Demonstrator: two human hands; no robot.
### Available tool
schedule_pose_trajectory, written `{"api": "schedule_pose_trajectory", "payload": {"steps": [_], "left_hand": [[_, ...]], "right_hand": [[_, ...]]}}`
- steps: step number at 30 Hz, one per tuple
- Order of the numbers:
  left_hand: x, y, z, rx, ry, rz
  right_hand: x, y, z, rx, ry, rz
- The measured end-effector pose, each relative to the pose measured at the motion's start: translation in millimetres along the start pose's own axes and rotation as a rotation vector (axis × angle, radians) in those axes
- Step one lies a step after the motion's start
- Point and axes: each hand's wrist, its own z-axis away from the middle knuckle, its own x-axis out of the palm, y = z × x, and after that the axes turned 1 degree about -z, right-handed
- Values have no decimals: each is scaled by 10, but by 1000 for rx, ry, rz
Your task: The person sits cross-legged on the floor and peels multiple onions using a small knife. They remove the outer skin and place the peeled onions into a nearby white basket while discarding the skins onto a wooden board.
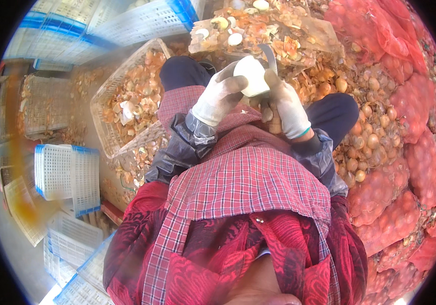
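A peeled white onion (251, 76) is held up in front of my lap. My left hand (218, 93), in a soiled white knit glove, grips it from the left side. My right hand (288, 105), gloved the same way, holds a knife with a curved blade (268, 57) that points up and away beside the onion. The right thumb lies close to the onion's right side, and the knife's handle is mostly hidden in the fingers. Under the hands, a red checked apron (248, 175) covers my lap.
Left of my knee stands a plastic crate (126, 146) filled with onion skins. Ahead, a skin-littered board (256, 36) carries several peeled onions. Unpeeled onions (372, 141) lie heaped at right, beside red mesh sacks (383, 225). White-and-blue crates (84, 175) stand at left.
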Motion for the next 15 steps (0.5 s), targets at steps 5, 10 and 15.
{"api": "schedule_pose_trajectory", "payload": {"steps": [5,10,15], "left_hand": [[-24,-17,38,-17,-17,215],[22,-66,53,5,81,116],[-154,-151,98,89,-41,-91]], "right_hand": [[-72,-128,86,-427,310,806],[-67,-172,139,-711,67,1489],[-50,-181,99,-725,36,1630]]}}
